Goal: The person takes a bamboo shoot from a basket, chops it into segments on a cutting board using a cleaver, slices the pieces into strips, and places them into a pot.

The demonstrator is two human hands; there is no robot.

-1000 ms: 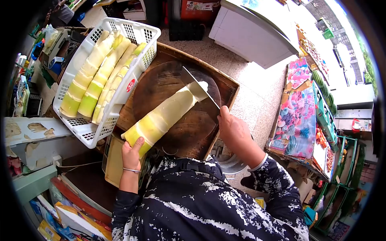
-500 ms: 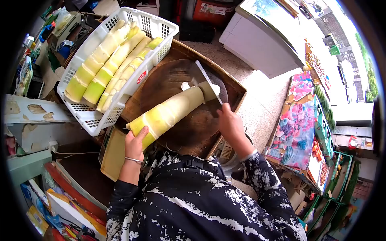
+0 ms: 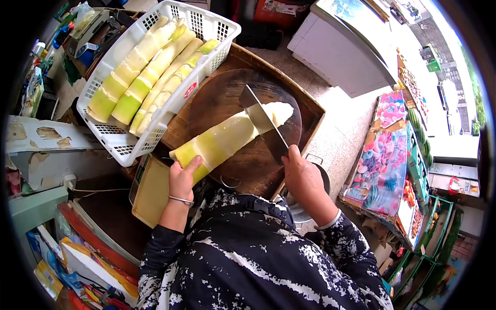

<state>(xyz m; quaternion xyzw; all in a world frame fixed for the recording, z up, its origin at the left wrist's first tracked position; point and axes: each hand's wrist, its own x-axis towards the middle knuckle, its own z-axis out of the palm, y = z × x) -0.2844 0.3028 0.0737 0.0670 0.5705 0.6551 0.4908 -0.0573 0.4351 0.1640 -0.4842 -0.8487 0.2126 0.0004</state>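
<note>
A thick, peeled bamboo shoot [image 3: 219, 142], yellow-green at its near end, lies slanted over a round, dark wooden chopping board [image 3: 258, 173]. My left hand [image 3: 182, 178] is closed around its near end, thumb on top. In my right hand [image 3: 306, 175] is the handle of a cleaver [image 3: 262, 118]. The wide blade lies across the shoot toward its far end; whether it has sunk in I cannot tell. Past the blade, the pale tip of the shoot shows on the board.
At the left of the board stands a white plastic basket [image 3: 150, 147] with several bamboo shoots [image 3: 137, 95]. A wooden tray [image 3: 310, 135] surrounds the board. Beside it are a metal pot [image 3: 323, 181], a beige tray [image 3: 150, 191] and, farther right, a stall with a flowered cover [image 3: 382, 144].
The cleaver blade has moved back from the shoot's far end to lie farther along it, and more pale tip shows past it. My left hand keeps its hold. The whole view has shifted slightly.
</note>
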